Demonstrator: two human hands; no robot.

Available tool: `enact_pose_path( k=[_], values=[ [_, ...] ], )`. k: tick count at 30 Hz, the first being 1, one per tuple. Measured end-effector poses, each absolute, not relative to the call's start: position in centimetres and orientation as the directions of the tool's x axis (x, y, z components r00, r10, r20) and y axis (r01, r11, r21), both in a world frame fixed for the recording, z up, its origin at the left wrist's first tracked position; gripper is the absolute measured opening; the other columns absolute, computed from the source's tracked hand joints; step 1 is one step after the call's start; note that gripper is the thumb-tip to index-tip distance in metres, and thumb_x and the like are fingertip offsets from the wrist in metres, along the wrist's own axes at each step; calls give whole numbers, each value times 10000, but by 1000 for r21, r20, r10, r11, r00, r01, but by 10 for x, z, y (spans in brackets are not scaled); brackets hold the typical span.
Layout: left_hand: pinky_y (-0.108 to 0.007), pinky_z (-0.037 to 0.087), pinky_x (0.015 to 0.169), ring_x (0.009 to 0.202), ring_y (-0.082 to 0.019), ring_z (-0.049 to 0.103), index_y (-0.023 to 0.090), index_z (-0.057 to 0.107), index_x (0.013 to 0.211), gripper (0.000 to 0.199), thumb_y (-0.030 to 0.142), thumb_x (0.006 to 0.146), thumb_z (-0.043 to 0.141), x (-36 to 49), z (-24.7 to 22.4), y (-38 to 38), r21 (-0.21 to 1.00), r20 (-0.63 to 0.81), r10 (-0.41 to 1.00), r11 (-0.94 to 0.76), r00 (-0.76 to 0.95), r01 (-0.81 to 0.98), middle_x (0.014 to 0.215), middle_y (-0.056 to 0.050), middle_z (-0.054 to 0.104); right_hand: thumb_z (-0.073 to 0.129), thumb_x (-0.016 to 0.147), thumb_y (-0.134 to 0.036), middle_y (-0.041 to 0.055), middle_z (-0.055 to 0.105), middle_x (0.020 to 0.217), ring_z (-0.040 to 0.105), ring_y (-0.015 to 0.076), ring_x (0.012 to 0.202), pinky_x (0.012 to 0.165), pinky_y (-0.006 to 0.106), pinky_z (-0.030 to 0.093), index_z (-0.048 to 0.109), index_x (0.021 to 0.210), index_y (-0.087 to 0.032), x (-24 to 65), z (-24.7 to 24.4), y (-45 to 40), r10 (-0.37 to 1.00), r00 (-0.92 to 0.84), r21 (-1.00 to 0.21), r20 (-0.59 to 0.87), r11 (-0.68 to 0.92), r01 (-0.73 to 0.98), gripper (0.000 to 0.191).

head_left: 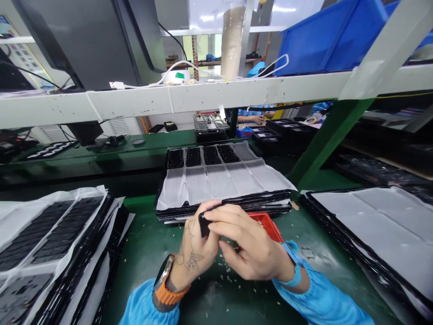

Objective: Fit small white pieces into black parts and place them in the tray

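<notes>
Near the middle of the bench, my left hand (199, 241) is closed around a small, flat black part (204, 225) that stands up between thumb and fingers. My right hand (248, 239) reaches across from the right, its fingertips touching the upper edge of the part. Its thumb is held away from the other fingers. A tiny pale speck shows at the part's top corner, too small to identify. Behind my right hand is a red tray (269, 225), partly hidden. Small pale scraps lie scattered on the green bench (216, 298) below the hands.
Stacked black trays with white liner sheets stand ahead (223, 180), at left (67, 234) and at right (375, 225). A white shelf beam (203, 97) crosses above, carrying a monitor (77, 40) and a blue bin (324, 40). Another person's hands (260, 119) show beyond it.
</notes>
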State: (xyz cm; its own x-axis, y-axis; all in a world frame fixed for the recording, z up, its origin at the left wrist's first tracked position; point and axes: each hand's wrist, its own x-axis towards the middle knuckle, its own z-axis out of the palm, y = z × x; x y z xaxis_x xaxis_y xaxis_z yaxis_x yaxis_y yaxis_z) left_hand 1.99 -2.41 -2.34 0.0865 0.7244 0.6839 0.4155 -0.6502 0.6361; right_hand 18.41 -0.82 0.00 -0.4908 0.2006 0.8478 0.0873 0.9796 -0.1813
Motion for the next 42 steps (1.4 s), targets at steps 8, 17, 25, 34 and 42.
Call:
enact_pose_path(
  k=[8,17,25,34,42],
  values=[
    [-309,613,952,1073,-191,749,150,630,1233,377,82,886,501,22,-19,-31,667,658,749,-626,73,405,1175,-90,762,552,871,25,188,674,1285,599,284,1265,1075,468,570,602,1286,-53,181,-6,-7,153,-548,-83,822,985,150,425],
    [-306,627,869,943,-189,756,213,652,1108,325,37,888,490,25,-13,-38,620,683,724,-645,98,447,1058,-70,772,510,938,20,186,687,1215,577,268,1294,1116,401,567,622,1246,-18,183,-1,-8,119,-562,-39,818,987,153,330],
    [-279,606,716,755,-176,717,221,619,1065,276,35,898,503,24,-12,-40,564,711,698,-640,87,522,890,-41,742,514,930,37,199,676,1225,557,277,1322,1108,415,574,616,1263,-1,185,-5,-7,117,-577,-26,808,986,164,350],
    [-295,563,665,697,-178,677,216,625,1056,282,44,910,456,25,-13,-41,490,726,678,-626,114,607,860,-39,728,524,939,20,168,683,1188,584,265,1280,1078,403,592,625,1234,-39,186,-1,-8,143,-590,-49,795,984,172,318],
    [-344,581,855,890,-203,722,204,675,1108,279,110,930,481,19,-6,-41,732,559,807,-588,189,346,1027,-66,760,590,907,2,137,736,1022,677,244,1117,1014,406,628,663,1109,-64,183,0,-9,107,-536,-48,838,991,123,225]
  ],
)
